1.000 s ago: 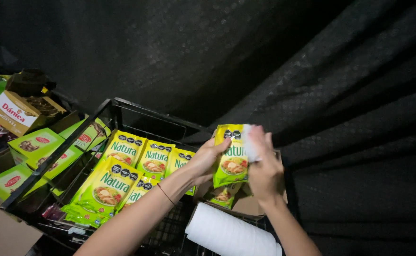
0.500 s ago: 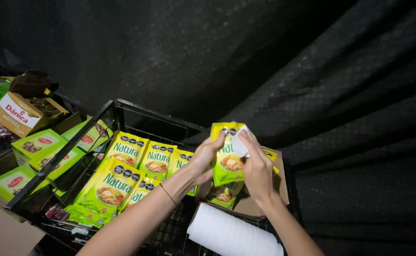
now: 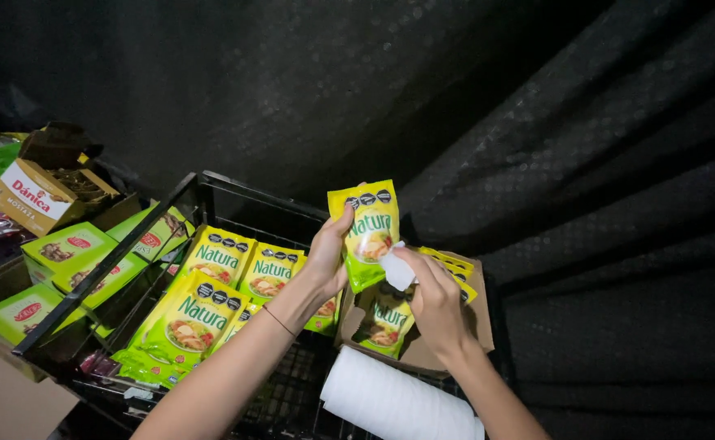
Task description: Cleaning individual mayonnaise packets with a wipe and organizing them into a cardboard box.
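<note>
A black wire rack (image 3: 170, 213) fills the lower left. On it, green and yellow pouches (image 3: 211, 285) lie laid out in overlapping rows, which looks like the finished share of the work. To its left sit green cartons (image 3: 64, 248) and an open brown box (image 3: 35, 191). At the bottom edge lies a white paper roll (image 3: 394, 401), and just behind it an open cardboard box (image 3: 423, 326) has more pouches inside, seemingly the share left to handle.

Above that box, the left hand (image 3: 327, 259) grips one pouch (image 3: 370, 232) upright by its left edge. The right hand (image 3: 431, 297) pinches a small white wad (image 3: 397, 269) and presses it against the pouch's lower front, so this one appears to be mid-wipe and not yet laid on the rack.
</note>
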